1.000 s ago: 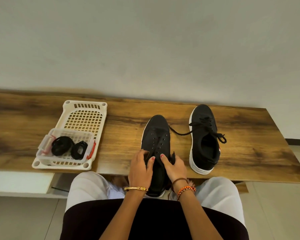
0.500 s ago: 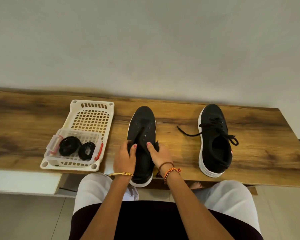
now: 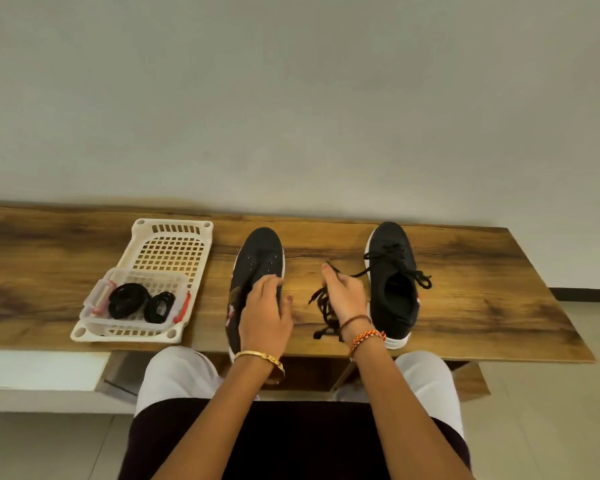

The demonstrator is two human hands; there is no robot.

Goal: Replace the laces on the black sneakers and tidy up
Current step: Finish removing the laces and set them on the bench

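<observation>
Your left hand (image 3: 265, 315) lies on top of the unlaced black sneaker (image 3: 257, 268), fingers loosely spread over its tongue and eyelet rows, the grip flat and pressing rather than curled round anything. That sneaker sits toe-away from you on the wooden bench (image 3: 482, 289), its heel at the near edge, and its eyelets show bare.

Your right hand (image 3: 343, 294) is just beside it, raised a little off the bench, the grip closed round a loose black lace (image 3: 323, 311). The lace is bunched in your fingers; several strands hang below your palm, and one tip rests on the wood near your wrist. Another strand sticks out above your thumb.

The second black sneaker (image 3: 394, 282) stands to the right of that hand, apart from the first one, and is laced, with a loose end trailing toward your right hand. Whether that end touches the lace you hold cannot be told.

At the left of the bench a white plastic basket (image 3: 170, 237) holds a small clear box (image 3: 139, 325) with red clips, and in the box lie two coiled black laces (image 3: 141, 301).
</observation>
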